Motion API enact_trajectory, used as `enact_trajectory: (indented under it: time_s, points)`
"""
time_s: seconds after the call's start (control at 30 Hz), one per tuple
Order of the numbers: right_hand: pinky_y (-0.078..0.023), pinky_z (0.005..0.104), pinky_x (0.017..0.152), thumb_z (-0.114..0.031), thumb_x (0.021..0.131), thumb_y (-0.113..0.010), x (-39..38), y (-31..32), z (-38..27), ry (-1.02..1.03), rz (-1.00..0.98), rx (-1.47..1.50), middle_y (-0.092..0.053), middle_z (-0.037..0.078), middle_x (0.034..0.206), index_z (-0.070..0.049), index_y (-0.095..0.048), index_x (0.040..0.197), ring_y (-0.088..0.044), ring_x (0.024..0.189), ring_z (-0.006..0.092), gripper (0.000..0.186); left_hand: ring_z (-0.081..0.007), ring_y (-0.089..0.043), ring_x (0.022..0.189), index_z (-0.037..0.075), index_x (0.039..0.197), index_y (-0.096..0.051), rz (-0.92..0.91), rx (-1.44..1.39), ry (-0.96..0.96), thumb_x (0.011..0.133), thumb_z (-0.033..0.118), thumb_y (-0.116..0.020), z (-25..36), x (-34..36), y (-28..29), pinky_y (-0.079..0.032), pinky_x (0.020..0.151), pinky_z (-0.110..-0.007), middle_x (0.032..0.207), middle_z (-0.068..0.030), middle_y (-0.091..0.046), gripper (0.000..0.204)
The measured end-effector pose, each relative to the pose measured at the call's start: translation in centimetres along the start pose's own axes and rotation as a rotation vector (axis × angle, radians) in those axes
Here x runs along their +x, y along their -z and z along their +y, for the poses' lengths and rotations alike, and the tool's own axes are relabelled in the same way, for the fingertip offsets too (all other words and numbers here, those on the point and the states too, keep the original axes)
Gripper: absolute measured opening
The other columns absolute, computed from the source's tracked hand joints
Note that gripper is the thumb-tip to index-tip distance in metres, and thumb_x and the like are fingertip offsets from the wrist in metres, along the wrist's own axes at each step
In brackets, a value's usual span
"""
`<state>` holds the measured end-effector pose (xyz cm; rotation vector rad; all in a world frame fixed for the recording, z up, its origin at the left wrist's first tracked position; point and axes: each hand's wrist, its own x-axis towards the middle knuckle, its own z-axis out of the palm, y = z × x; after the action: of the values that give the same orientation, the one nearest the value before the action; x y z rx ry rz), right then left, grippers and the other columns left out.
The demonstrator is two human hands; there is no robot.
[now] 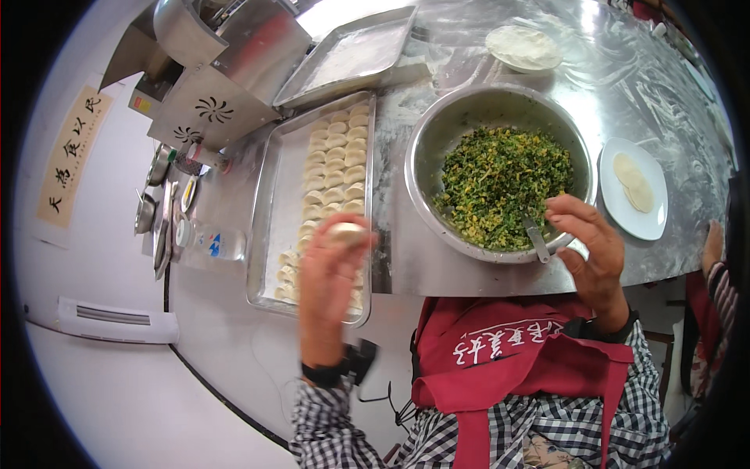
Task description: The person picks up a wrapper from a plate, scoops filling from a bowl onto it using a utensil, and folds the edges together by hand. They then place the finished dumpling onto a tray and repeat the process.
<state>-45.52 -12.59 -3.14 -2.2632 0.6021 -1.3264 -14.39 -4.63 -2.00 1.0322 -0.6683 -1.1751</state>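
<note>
My left hand (pixel 337 262), somewhat blurred, is raised over the near part of a dumpling tray (pixel 273 195). Its fingers close on a pale folded dumpling (pixel 344 231). Rows of similar dumplings (pixel 334 166) lie in the tray, partly covered by this hand. At the near right rim of a big steel bowl (pixel 426 168), my right hand (pixel 595 244) is curved with thumb and fingers apart, nothing visible in its grip. Chopped green and yellow filling (pixel 504 184) fills the bowl's bottom. Beside the right fingertips, a spoon (pixel 537 239) leans from the filling over the rim.
Right of the bowl stands a white plate (pixel 660 207) with flat dough wrappers (pixel 633 181). Beyond the bowl sits a dish of flour (pixel 523 48). Another floury tray (pixel 348 59) and a metal machine (pixel 215 102) are at far left. A clear bottle (pixel 215 240) lies left of the dumplings.
</note>
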Motion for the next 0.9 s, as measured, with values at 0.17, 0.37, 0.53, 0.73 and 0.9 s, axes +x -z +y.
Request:
enact_trajectory:
  time_s: [0.17, 0.37, 0.53, 0.73, 0.9]
  points:
    - [-0.049, 0.0321, 0.077, -0.001, 0.073, -0.063, -0.8, 0.1, 0.0, -0.096, 0.021, -0.008, -0.060, 0.018, 0.100, 0.001, -0.058, 0.094, -0.061, 0.089, 0.0278, 0.021, -0.0171, -0.058, 0.083, -0.004, 0.103, -0.052, 0.343, 0.354, -0.049, 0.079, -0.002, -0.050, 5.0, 1.3, 14.6, -0.052, 0.078, -0.031, 0.096, -0.0108, -0.057, 0.024]
    - [-0.049, 0.0316, 0.075, 0.004, 0.071, -0.062, -1.7, 0.7, 0.3, -0.110, -0.008, -0.048, -0.060, 0.016, 0.097, 0.002, -0.058, 0.090, -0.061, 0.087, 0.0270, 0.020, -0.0130, -0.058, 0.079, 0.003, 0.098, -0.059, 0.432, 1.092, 0.150, 0.074, 0.003, -0.052, 5.1, 4.4, 20.7, -0.048, 0.064, -0.024, 0.091, -0.0058, -0.060, 0.025]
    - [-0.049, 0.0308, 0.073, 0.006, 0.070, -0.061, -1.8, 0.7, 0.1, -0.152, -0.017, -0.070, -0.061, 0.016, 0.096, 0.002, -0.058, 0.089, -0.061, 0.085, 0.0262, 0.019, -0.0099, -0.055, 0.066, 0.001, 0.093, -0.062, 0.226, 1.511, -0.048, 0.070, -0.001, -0.053, 2.8, 7.0, 24.3, -0.044, 0.058, -0.022, 0.076, -0.0037, -0.061, 0.025]
    - [-0.049, 0.0304, 0.072, 0.007, 0.070, -0.060, -2.3, 0.9, 0.1, -0.170, -0.032, -0.091, -0.060, 0.016, 0.097, 0.001, -0.058, 0.089, -0.061, 0.083, 0.0252, 0.020, -0.0105, -0.053, 0.065, 0.000, 0.091, -0.063, 0.133, 1.466, 0.146, 0.067, -0.009, -0.046, 0.7, 7.7, 25.8, -0.042, 0.059, -0.022, 0.074, -0.0037, -0.060, 0.031]
    - [-0.049, 0.0299, 0.071, 0.007, 0.070, -0.059, -2.3, 0.5, 0.2, -0.184, -0.037, -0.081, -0.060, 0.016, 0.097, 0.001, -0.058, 0.090, -0.061, 0.083, 0.0245, 0.020, -0.0117, -0.055, 0.071, -0.001, 0.093, -0.063, 0.179, 1.499, 0.032, 0.067, -0.010, -0.044, 0.4, 7.4, 25.0, -0.043, 0.064, -0.023, 0.078, -0.0048, -0.061, 0.033]
